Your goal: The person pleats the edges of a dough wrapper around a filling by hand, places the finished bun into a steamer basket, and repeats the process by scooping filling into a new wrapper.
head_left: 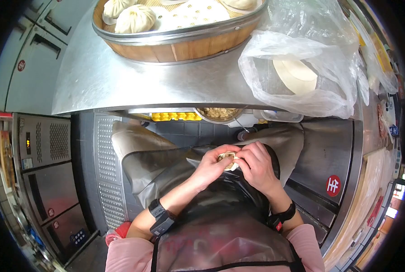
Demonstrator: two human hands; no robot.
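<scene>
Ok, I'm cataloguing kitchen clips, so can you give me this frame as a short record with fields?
left hand: cups a raw bun from its left side
right hand: fingers pinch the bun's top
steamer basket: on the steel counter, shaped buns inside
plastic bag: right of the steamer, holds round dough wrappers
filling bowl: beyond the hands, partly hidden by the counter edge
worn: dark apron, a black wristband on each wrist

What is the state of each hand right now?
Left hand: closed, holding the dough bun.
Right hand: closed, pinching the same dough bun.
</scene>
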